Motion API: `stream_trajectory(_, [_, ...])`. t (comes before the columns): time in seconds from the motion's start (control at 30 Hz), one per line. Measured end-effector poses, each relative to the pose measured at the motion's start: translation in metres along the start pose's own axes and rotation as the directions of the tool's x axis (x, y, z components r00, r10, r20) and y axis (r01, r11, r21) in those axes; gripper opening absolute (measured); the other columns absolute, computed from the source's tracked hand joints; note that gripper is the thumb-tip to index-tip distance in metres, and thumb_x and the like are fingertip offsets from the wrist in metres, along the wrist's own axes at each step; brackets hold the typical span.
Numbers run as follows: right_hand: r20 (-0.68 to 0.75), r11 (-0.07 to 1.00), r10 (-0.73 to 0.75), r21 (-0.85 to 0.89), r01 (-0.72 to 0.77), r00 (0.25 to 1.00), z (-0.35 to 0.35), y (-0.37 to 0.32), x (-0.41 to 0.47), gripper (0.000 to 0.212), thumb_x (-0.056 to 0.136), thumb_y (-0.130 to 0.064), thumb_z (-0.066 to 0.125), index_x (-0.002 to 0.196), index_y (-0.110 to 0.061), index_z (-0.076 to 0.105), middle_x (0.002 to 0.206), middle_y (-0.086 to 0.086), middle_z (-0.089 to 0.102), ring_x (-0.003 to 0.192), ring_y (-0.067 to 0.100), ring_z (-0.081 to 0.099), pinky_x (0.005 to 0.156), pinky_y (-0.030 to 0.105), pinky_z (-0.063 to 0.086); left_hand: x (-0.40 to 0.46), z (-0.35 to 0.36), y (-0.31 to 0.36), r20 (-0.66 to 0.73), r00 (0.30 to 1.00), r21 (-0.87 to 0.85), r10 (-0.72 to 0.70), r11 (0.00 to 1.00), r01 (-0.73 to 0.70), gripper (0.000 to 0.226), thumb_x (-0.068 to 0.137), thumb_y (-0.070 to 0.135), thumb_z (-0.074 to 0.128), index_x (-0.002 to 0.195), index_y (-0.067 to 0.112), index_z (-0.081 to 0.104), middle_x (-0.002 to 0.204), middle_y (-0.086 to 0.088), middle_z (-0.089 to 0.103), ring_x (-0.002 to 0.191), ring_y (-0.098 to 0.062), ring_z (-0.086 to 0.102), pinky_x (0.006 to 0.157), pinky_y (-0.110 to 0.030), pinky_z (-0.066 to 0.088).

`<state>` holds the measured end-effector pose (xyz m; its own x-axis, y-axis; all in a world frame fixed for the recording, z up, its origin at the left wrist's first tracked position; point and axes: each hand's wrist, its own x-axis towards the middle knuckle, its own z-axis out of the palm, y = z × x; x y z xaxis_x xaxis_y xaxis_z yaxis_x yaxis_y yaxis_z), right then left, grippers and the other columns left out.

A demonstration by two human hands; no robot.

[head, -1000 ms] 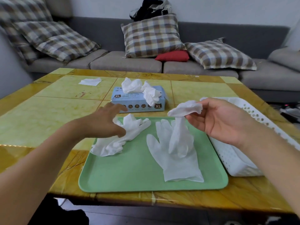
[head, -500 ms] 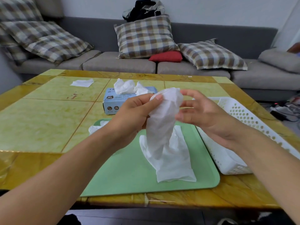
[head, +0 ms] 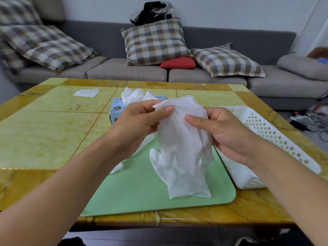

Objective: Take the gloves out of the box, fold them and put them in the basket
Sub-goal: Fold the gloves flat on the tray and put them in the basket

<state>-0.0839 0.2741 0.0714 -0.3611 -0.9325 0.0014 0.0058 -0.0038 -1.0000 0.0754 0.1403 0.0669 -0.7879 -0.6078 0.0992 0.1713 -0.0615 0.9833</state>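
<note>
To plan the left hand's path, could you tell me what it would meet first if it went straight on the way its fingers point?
Most likely the held glove, which the left hand already pinches; beyond it is the right hand.

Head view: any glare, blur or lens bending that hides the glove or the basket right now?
Head view: soft, even light; the glove held by the left hand and right hand is sharp. The table shows sheen near its front edge, not over the basket. Wide-angle bending curves the frame edges; the far right looks slightly smeared.
</note>
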Motion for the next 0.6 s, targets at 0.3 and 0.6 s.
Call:
stream_trajectory(0.3, [0.108, 0.995, 0.062, 0.070, -0.069, 0.992, -0.001, 0.001, -0.003, 0.037, 0.082, -0.018, 0.072, 0.117, -0.007, 0.073, 0.116, 0.018, 0.073, 0.100, 0.030, 0.070, 0.084, 0.040, 0.060, -0.005, 0.007, -0.001, -0.038, 0.988, 0.216, 0.149, 0.967, -0.138, 0.024, 0.102, 0.023, 0.055, 0.103, 0.006, 0.071, 0.090, -0.004, 0.070, 0.079, -0.014, 0.064, 0.064, -0.025, 0.053])
stream_trajectory(0.6, [0.134, 0.968, 0.212, 0.106, -0.227, 0.968, -0.008, 0.022, 0.014, 0.032, 0.091, -0.013, 0.067, 0.122, -0.005, 0.070, 0.118, 0.018, 0.073, 0.104, 0.030, 0.072, 0.086, 0.040, 0.060, 0.002, -0.008, -0.005, 0.052, 0.956, 0.365, -0.290, 0.896, 0.252, 0.035, 0.075, 0.038, 0.076, 0.103, 0.015, 0.077, 0.098, -0.002, 0.079, 0.088, -0.016, 0.076, 0.067, -0.023, 0.056])
